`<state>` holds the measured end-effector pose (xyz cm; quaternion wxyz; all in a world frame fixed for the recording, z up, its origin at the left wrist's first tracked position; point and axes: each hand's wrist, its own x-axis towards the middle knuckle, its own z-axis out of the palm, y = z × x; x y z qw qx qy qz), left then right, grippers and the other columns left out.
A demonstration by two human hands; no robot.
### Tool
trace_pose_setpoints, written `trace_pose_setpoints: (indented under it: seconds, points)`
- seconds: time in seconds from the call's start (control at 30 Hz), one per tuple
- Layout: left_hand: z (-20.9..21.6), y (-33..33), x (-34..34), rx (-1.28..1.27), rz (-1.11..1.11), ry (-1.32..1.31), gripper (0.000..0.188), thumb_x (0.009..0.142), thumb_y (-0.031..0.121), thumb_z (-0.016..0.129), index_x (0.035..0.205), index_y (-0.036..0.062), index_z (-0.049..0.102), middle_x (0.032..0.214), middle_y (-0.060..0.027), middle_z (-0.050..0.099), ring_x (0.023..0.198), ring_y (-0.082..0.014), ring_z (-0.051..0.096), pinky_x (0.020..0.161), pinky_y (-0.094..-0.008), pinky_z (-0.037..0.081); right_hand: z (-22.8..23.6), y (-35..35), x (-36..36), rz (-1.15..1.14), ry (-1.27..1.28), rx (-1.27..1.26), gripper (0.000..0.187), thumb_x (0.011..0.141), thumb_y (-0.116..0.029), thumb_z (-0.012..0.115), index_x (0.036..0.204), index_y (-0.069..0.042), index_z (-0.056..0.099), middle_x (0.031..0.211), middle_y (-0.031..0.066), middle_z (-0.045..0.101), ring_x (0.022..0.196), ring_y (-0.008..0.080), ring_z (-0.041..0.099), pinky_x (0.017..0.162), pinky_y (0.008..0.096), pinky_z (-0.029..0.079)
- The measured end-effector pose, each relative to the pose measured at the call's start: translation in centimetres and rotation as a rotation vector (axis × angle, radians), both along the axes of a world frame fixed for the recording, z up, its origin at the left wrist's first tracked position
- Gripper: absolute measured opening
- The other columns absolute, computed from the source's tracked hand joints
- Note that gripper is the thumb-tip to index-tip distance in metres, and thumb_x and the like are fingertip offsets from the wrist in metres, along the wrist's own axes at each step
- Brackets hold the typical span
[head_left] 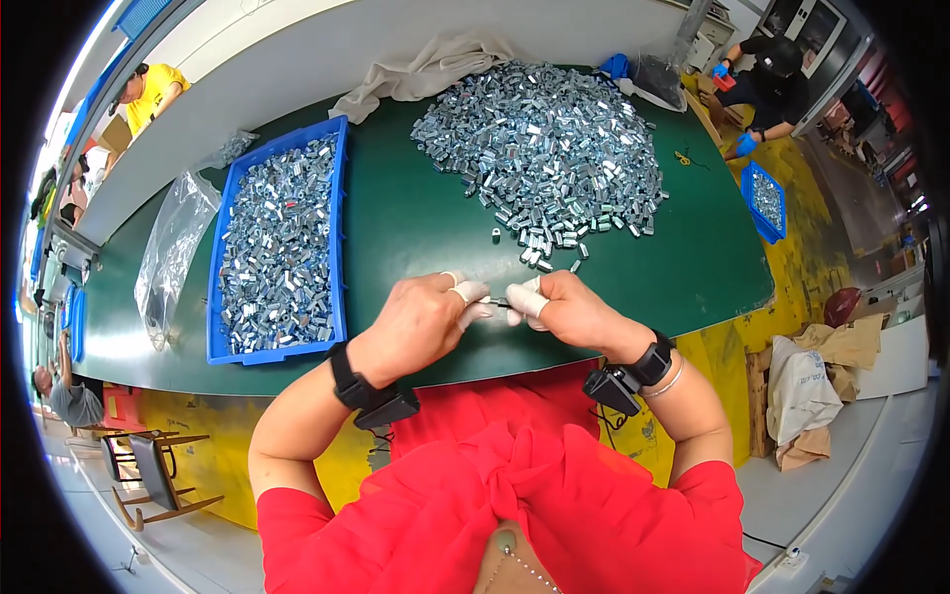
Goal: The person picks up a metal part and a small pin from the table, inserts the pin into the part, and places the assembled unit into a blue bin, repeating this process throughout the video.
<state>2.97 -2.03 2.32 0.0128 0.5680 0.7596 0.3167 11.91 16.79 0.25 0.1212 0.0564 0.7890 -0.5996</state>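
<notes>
Both hands meet over the near edge of the green table [396, 238], with white covers on some fingertips. Between the pinched fingers of my left hand [426, 312] and my right hand [574, 309] is a small, dark metal piece [499, 302]. It is mostly hidden by the fingertips, so its exact shape does not show. Just beyond the hands spreads a large pile of small silvery metal pieces [554, 148], which look like long nuts. A few loose ones lie at the pile's near side. To the left, a blue tray [339, 228] holds many similar pieces.
A clear plastic bag [173, 257] lies left of the tray. Pale cloth [426, 74] is bunched behind the pile. At the far right, a person in dark clothes [777, 79] wearing blue gloves bends near a smaller blue tray [776, 232] of pieces. Chairs [158, 470] stand lower left.
</notes>
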Motion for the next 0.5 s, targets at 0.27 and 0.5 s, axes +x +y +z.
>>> trace_pose_setpoints:
  seconds: [0.27,0.5]
  points:
    - [2.1,-7.0,-4.2,-0.139,0.653,0.471,0.030,0.074,0.005,0.061,0.104,0.0015,0.054,0.105,-0.0211,0.055,0.096,-0.0353,0.054,0.080,-0.0405,0.045,-0.3,2.1,0.9,-0.239,0.336,0.076,0.018,0.085,-0.017,0.060,0.085,0.001,0.064,0.072,0.0000,0.061,0.069,0.0046,0.050,0.062,0.0233,0.043]
    - [-2.3,1.3,-4.7,-0.078,0.331,0.105,0.046,0.077,0.010,0.063,0.119,0.0006,0.048,0.121,-0.0246,0.046,0.109,-0.0382,0.047,0.091,-0.0400,0.040,-1.5,2.5,0.9,-0.231,0.246,0.112,0.019,0.084,-0.017,0.061,0.087,0.001,0.064,0.073,0.0005,0.061,0.070,0.0051,0.052,0.063,0.0239,0.043]
